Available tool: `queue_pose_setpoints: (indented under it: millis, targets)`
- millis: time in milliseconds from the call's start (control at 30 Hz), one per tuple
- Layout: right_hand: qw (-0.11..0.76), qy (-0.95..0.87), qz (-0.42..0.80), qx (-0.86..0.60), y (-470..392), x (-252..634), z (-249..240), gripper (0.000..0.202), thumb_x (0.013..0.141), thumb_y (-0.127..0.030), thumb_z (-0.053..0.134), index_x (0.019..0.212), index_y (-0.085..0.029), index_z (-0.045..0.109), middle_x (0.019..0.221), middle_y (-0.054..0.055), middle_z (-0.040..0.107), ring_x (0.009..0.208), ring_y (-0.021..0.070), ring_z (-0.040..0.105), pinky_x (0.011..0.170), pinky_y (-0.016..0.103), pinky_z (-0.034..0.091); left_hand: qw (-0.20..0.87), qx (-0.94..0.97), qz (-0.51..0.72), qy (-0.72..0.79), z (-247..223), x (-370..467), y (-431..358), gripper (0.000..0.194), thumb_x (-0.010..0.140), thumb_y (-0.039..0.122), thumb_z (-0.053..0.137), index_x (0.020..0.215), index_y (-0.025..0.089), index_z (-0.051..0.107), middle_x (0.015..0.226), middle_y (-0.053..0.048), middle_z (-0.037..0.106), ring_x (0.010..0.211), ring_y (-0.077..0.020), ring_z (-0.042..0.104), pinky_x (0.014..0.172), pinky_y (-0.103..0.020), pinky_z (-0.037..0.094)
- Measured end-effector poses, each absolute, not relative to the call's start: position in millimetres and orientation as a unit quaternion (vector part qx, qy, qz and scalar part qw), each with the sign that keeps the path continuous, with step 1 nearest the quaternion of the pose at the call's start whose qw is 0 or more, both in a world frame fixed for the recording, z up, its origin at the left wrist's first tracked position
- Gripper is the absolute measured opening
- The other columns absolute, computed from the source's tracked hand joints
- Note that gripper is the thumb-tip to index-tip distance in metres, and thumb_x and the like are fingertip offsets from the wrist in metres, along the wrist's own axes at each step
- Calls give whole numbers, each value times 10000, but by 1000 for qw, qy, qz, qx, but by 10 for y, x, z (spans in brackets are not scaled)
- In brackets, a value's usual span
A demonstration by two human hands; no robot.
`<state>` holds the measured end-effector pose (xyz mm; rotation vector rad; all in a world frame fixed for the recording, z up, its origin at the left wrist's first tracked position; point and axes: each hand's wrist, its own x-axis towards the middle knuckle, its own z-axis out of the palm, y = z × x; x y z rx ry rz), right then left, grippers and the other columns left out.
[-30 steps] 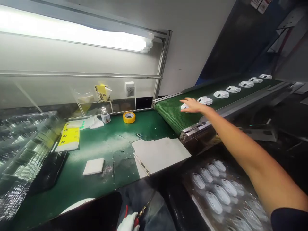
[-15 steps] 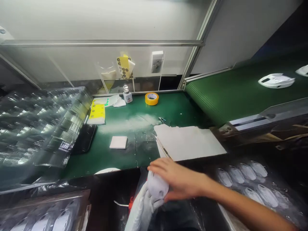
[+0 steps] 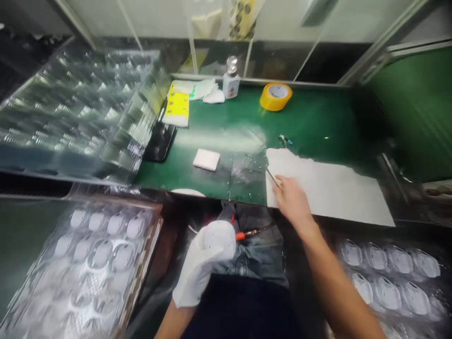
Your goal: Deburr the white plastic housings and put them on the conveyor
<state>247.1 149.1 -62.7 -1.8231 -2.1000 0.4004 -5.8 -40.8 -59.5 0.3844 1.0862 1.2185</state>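
My left hand (image 3: 197,263), in a white glove, is closed around a rounded white plastic part (image 3: 221,238) above my lap. My bare right hand (image 3: 293,200) is at the left edge of a white paper sheet (image 3: 339,186) on the green bench. Its fingers are closed on a thin, pen-like metal tool (image 3: 271,177), whose tip points away to the upper left. Blur keeps the tool's exact kind from showing. Behind my left hand, a red-handled item (image 3: 240,235) with a dark cord lies over my lap.
On the bench (image 3: 247,127) are a white pad (image 3: 206,159), yellow tape (image 3: 276,96), a pump bottle (image 3: 231,80), a yellow packet (image 3: 177,108) and a black phone-like slab (image 3: 160,141). Clear trays (image 3: 81,113) are stacked at left. Trays of white parts stand lower left (image 3: 102,254) and lower right (image 3: 395,278).
My right hand has left the white part and moved out to the thin tool on the paper. My left hand still holds the part. The view has tilted down and shifted left.
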Motion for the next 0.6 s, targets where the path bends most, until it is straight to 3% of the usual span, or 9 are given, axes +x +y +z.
queue_pose_setpoints:
  millis: [133, 267, 367, 500, 600]
  targets:
    - [294, -692, 284, -595, 971, 2298, -490, 348, 1066, -369, 578, 1334, -206, 729, 969, 81, 663, 823, 244, 661, 743, 362, 568, 668, 98, 555, 485, -462, -2, -347, 610, 703, 270, 955, 1267, 148, 759, 1274, -139, 803, 1154, -322, 777, 898, -406, 681]
    - [280, -669, 477, -496, 249, 2035, -310, 373, 1075, -310, 642, 1430, -243, 732, 945, 47, 728, 710, 167, 660, 668, 291, 575, 643, 113, 560, 511, -427, 7, -315, 613, 759, 277, 951, 1327, 175, 745, 1357, -149, 777, 1198, -321, 769, 915, -395, 683]
    - [284, -667, 520, -452, -94, 1912, -348, 402, 1077, -211, 619, 1463, -226, 726, 1002, 67, 779, 718, 158, 680, 699, 281, 600, 638, 124, 562, 512, -416, 20, -305, 641, 741, 275, 971, 1333, 185, 744, 1362, -141, 777, 1223, -313, 761, 933, -375, 676]
    - [301, -672, 520, -432, -221, 1886, -451, 415, 1068, -173, 619, 1463, -228, 735, 825, 37, 727, 663, 156, 640, 636, 266, 577, 630, 140, 570, 508, -425, 32, -300, 597, 758, 256, 961, 1314, 205, 752, 1314, -116, 802, 1134, -288, 798, 950, -392, 670]
    - [313, -675, 518, -424, -215, 1893, -454, 419, 1065, -152, 619, 1456, -242, 742, 768, 18, 681, 648, 149, 617, 621, 257, 564, 610, 154, 569, 529, -438, 41, -319, 532, 783, 253, 950, 1276, 209, 755, 1369, -111, 784, 1189, -282, 781, 1015, -405, 645]
